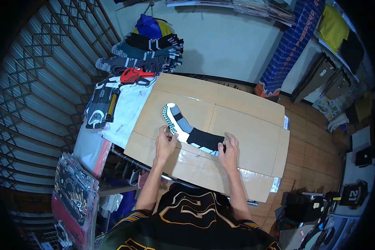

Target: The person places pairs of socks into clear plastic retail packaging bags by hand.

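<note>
A grey, white and black sock point(186, 127) lies flat on a sheet of cardboard point(246, 125), toe pointing up-left and cuff toward the right. My left hand point(166, 141) rests on the sock's heel part, fingers pinching its lower edge. At the black cuff end my right hand point(229, 148) grips the sock's opening. Both forearms reach up from the bottom of the view.
A stack of folded socks point(148, 52) sits at the far left of the table, with a red tool point(133, 75) in front of it. White packaged items point(125, 108) lie left of the cardboard. Blue boxes point(289, 46) stand at the back right.
</note>
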A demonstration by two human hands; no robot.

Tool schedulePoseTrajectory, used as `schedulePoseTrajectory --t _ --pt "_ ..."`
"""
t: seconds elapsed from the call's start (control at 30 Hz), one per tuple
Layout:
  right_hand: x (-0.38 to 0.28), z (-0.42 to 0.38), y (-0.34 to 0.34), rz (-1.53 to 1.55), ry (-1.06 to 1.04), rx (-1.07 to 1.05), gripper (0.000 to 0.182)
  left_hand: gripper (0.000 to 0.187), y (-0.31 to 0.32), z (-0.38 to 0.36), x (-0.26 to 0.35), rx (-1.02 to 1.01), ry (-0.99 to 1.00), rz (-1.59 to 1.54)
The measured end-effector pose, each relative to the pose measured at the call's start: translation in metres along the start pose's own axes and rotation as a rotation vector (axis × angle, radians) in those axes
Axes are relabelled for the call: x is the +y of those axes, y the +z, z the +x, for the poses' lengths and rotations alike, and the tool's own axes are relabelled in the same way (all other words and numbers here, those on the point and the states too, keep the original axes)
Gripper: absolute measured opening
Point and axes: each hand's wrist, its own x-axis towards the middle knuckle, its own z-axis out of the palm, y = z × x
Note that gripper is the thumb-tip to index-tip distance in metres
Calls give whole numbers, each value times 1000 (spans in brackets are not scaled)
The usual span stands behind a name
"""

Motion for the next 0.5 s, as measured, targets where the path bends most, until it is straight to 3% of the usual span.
schedulePoseTrajectory --t 0.5 --pt "0 1 5 16 45 88 16 45 8 -3 -14 31 -12 -174"
